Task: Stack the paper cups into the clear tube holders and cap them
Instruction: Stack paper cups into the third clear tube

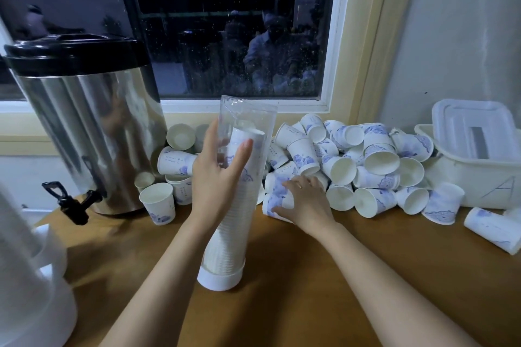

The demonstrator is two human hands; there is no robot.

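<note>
The person's left forearm comes up from the bottom edge of the view, and the left hand (214, 177) grips the clear tube holder (248, 121) around its middle, thumb laid up the near side and the other fingers curled round the far side. The tube stands nearly upright, tilted slightly, on the wooden table (338, 276), its foot seated in a white cap (220, 279), and a stack of nested cups (228, 222) fills it to just above the hand. The right arm stretches forward beside it. The right hand (307, 200), palm down with fingers spread, closes thumb and fingertips around a paper cup (272, 197) lying on its side at the near edge of the cup pile (366, 160) heaped under the window. A steel drinks urn (93, 127) stands to the left, a white lidded bin (476, 155) to the right.
</note>
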